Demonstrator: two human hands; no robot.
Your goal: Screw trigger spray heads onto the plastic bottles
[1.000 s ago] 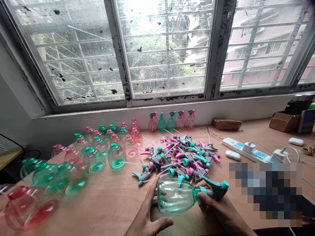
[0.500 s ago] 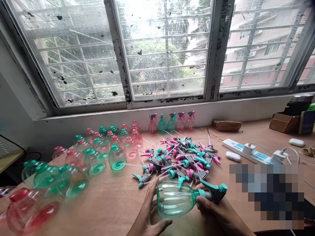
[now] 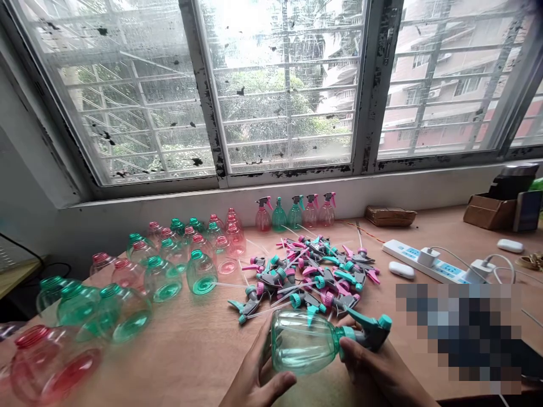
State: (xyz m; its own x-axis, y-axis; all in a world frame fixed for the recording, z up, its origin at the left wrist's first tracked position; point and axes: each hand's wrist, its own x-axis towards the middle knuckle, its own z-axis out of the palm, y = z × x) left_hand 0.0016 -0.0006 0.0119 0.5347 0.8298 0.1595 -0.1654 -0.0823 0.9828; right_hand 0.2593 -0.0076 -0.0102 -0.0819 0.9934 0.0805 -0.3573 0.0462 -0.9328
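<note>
I hold a clear green spray bottle (image 3: 303, 342) on its side just above the wooden table (image 3: 199, 350). My left hand (image 3: 254, 376) wraps round the bottle's base end. My right hand (image 3: 375, 370) grips the neck where the grey and teal trigger head (image 3: 369, 330) sits on it. Right behind the bottle lies a heap of loose pink and teal trigger heads (image 3: 309, 274) with thin dip tubes.
Several capless green and pink bottles (image 3: 165, 265) stand and lie across the table's left half. Several finished spray bottles (image 3: 294, 212) line the wall under the window. A white power strip (image 3: 428, 260) with chargers, small white cases and a cardboard box (image 3: 487, 209) are at the right.
Both hands and the bottle have stayed nearly in place. My left thumb has curled in a little closer under the bottle's base.
</note>
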